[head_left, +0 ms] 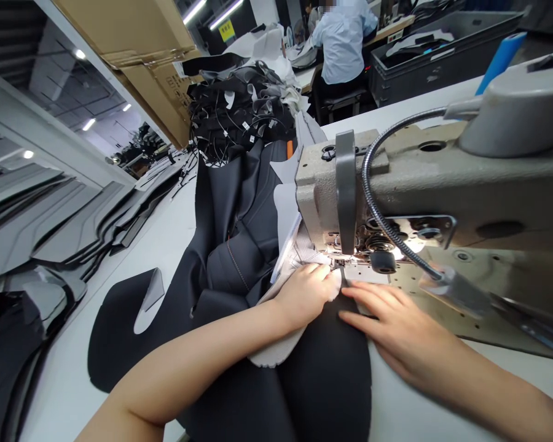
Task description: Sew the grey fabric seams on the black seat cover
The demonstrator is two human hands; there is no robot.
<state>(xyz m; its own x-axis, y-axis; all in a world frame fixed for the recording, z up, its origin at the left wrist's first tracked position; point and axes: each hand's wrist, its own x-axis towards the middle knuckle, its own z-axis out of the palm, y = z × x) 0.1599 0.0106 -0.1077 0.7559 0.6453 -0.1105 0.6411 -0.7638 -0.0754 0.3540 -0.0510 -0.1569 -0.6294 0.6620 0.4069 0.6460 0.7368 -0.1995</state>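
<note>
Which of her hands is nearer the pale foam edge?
Left. The left hand grips the foam edge; the right hand lies flat on black fabric beside it.

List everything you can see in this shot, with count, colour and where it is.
sewing machine: one, grey-beige, right, on the table
gooseneck lamp: one, black, curling along the machine's front
black fabric: one large piece, centre, running under the needle
pale backing edge: one, off-white, under the left hand
table: one, white
cut panels: many, grey and black, far left
trim pile: one heap, black, behind the fabric
cardboard boxes: brown, top left
co-worker: one, light blue shirt, seated at the back
left hand: gripping the fabric edge
right hand: flat on the fabric
</note>
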